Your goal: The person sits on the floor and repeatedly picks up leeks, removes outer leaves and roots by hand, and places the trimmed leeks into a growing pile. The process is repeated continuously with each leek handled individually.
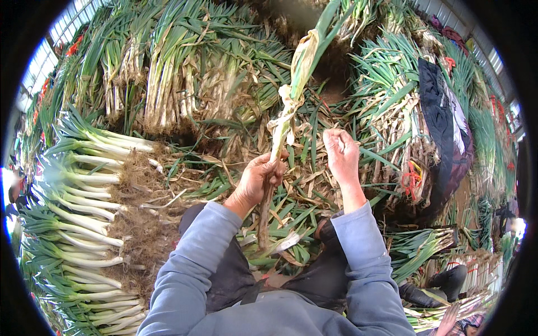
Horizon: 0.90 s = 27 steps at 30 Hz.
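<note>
My left hand [261, 176] grips one long green onion [279, 136] around its lower shank. The stalk slants up and away from me, with its green leaves at the top of the view. Its brown, dirty lower end points down between my knees. Loose, dry outer skins [292, 96] hang from the middle of the shank. To the right of the stalk, apart from it, my right hand [342, 157] is raised with its fingers curled together. No object shows clearly in those fingers. Beneath both hands lies a litter of stripped leaves [302, 180].
Cleaned onions [90, 195] lie in a row at left, their roots [138, 229] towards me. Unpeeled bundles [176, 80] stand ahead. At right, a dark jacket [437, 122] lies over more bundles [391, 101]. Another person's hand [449, 319] shows at bottom right.
</note>
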Available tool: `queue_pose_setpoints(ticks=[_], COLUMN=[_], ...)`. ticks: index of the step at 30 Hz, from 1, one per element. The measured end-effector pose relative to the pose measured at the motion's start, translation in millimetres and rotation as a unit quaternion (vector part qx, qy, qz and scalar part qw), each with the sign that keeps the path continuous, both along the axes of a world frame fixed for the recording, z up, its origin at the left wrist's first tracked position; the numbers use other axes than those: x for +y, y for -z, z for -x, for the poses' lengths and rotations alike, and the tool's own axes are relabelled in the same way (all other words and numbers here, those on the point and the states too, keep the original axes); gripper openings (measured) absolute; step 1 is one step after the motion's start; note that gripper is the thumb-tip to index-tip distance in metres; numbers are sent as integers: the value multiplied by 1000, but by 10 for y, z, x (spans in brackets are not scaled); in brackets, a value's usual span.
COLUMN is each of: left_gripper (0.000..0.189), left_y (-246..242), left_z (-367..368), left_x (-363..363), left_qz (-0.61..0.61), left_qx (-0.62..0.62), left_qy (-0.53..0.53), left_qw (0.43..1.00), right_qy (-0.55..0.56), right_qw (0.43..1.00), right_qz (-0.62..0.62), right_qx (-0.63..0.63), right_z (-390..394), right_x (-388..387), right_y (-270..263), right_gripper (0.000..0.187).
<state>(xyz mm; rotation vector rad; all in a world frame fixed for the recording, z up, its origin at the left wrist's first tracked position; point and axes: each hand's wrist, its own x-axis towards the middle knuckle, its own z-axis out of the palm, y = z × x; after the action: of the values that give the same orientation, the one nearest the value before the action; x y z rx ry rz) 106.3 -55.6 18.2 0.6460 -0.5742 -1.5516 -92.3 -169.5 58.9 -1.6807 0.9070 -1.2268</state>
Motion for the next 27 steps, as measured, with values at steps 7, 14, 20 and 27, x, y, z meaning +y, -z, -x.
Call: queue_pose_setpoints(ticks=[7,14,20,27], left_gripper=[47,52,46,39], left_y=[5,73,89,33], left_z=[220,295,338,377], left_x=[151,208,79,-59], left_qz=[12,14,3,90], left_qx=[21,77,27,-10], left_qy=[104,220,156,9], left_qw=[994,972,987,996], right_qy=[-46,-175,-180,-120], right_qw=[993,937,930,974], right_qz=[-14,-148,-180,-150], right_qx=[-104,-263,-266,-118], right_z=[-2,27,8,-125], right_x=[-61,-24,114,203], right_y=[-120,-195,-223,-148], right_gripper=[34,29,31,21])
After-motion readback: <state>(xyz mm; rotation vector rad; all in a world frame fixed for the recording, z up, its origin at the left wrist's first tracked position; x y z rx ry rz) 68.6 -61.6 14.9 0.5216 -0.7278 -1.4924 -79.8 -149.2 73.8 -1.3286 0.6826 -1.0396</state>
